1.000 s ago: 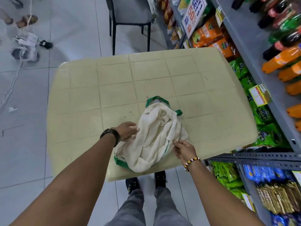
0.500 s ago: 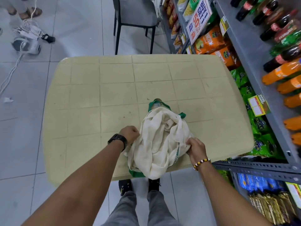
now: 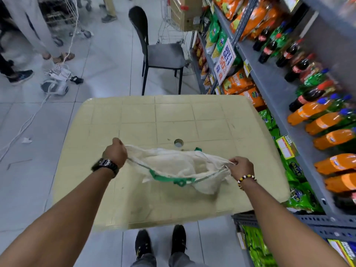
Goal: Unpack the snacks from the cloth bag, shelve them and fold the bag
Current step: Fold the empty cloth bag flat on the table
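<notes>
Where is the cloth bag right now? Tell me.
In the head view, the cloth bag is stretched between the left hand and the right hand over the near half of the beige table, just this side of its round hole.

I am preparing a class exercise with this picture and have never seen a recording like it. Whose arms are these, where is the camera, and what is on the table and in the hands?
There is no machine here. A person wears a wide-angle camera on the head that looks forward and down, so you see their own arms and shoes. The left hand and the right hand each grip one end of a cream cloth bag with green trim, stretching it between them over a beige table. The bag seems slightly lifted. To the right, a grey shelf carries drink bottles and snack packs. A chair stands beyond the table.
</notes>
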A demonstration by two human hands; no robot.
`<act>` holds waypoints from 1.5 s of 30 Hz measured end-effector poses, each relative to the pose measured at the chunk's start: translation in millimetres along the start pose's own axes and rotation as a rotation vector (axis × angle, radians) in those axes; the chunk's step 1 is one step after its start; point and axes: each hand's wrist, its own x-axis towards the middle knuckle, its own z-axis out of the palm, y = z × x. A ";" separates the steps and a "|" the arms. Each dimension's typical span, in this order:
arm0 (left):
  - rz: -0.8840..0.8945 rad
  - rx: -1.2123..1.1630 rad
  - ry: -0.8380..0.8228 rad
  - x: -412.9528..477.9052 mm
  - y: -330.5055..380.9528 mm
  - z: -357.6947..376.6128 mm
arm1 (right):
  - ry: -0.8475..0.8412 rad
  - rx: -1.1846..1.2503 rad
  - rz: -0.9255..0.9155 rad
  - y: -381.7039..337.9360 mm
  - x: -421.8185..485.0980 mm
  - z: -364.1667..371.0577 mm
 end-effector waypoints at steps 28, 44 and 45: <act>0.244 0.362 0.015 -20.5 48.9 -124.3 | -0.023 -0.435 -0.210 -39.5 70.6 -86.8; 0.046 0.390 -0.379 -61.9 -47.9 49.9 | -0.314 -0.447 -0.093 74.2 0.1 49.4; 0.043 0.389 -0.374 -61.9 -48.2 52.4 | -0.311 -0.425 -0.094 76.9 -2.4 54.1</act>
